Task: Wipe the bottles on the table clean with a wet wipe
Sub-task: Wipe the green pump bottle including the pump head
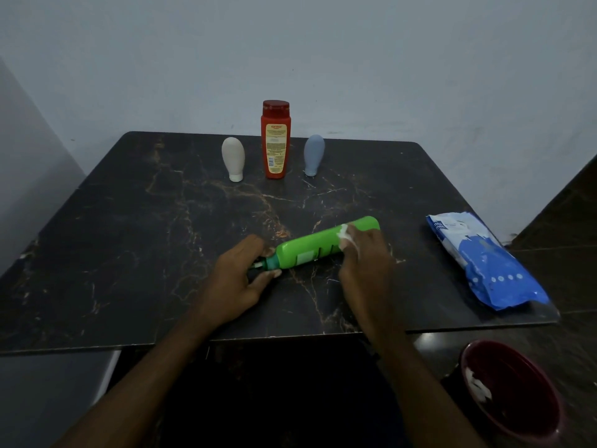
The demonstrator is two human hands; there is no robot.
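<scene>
Midway through, by the look of it. Currently wiping a green bottle (323, 244), laid on its side at lower centre of the frame on the dark surface (129, 237), cap end toward the left. Gripped at the teal neck by the left hand (239, 276), thumb and fingers curled round it. Rubbed near its far end by the right hand (365, 257), fingers bunched over a crumpled white wet wipe (346, 239).

Upright in a row at upper centre, well apart from both hands: a beige bottle (232, 158), a red bottle (275, 140), a grey-blue bottle (314, 155). Impossible to tell whether already cleaned or waiting. White wads in a dark red bin (513, 425) at lower right, hinting at some wiping done.

Glossy, smooth plastic on the green one, likely slick once damp. Matte, soft-looking, egg-shaped bodies on the two small ones, standing on their caps. Tall, flat-fronted, paper-labelled for the red. Marble-patterned with golden veins for the surface. Crinkly blue-and-white film on the pack of wipes (484, 263) at right.
</scene>
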